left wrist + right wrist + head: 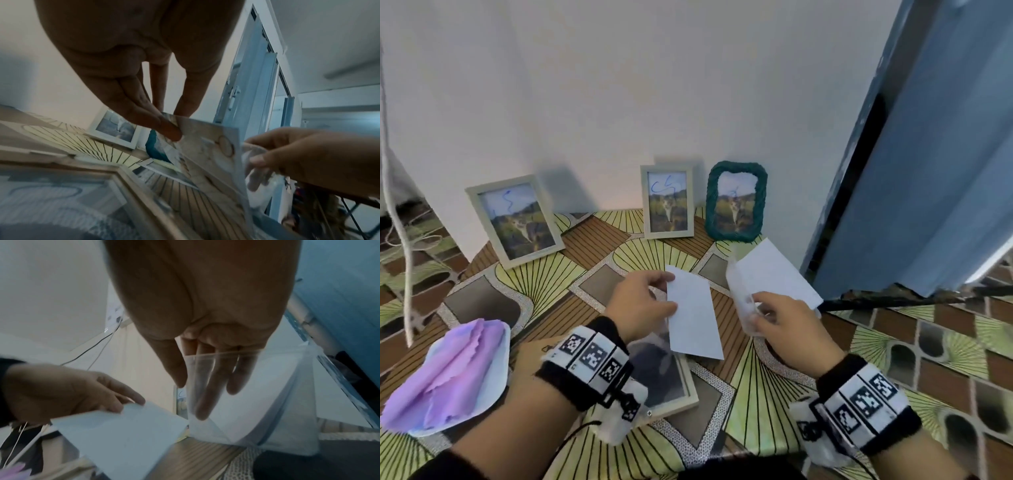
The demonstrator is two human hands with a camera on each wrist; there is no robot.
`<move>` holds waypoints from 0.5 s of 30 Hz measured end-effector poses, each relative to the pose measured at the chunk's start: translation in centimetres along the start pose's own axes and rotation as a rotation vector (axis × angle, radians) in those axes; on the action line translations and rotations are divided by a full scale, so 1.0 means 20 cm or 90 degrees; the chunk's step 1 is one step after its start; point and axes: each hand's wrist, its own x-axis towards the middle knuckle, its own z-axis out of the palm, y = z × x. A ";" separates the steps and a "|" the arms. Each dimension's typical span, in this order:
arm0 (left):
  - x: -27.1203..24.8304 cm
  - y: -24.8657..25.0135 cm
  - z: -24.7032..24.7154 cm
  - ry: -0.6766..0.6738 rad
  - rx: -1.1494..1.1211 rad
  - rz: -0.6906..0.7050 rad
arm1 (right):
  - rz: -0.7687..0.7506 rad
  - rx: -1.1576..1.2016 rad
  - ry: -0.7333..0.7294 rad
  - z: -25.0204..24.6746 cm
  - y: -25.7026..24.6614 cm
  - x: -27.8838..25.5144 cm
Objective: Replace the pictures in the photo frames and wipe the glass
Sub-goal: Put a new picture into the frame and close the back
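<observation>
Head view, left hand (642,301) pinching photo (693,317), right hand (787,325) holding sleeve (743,294)

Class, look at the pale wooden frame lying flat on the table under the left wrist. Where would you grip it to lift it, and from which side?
Grip the pale frame by its right-hand long rail, thumb on top and fingers under the outer edge, coming from the right. It lies flat, the left hand and its wrist cover the left part, and the held photo overhangs the far end, so that rail is likely clearest.

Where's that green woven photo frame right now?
In the head view, the green frame stands against the wall, at the table's far right, just right of a pale frame.
</observation>
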 end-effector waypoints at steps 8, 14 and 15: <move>0.16 0.07 0.19 -0.121 0.170 -0.029 | -0.001 0.088 -0.050 -0.06 0.04 -0.03; 0.20 0.10 0.27 -0.254 0.051 -0.119 | -0.065 -0.051 -0.091 -0.03 0.01 -0.04; 0.19 0.10 0.27 -0.274 0.023 -0.129 | -0.080 -0.081 -0.098 -0.02 0.00 -0.04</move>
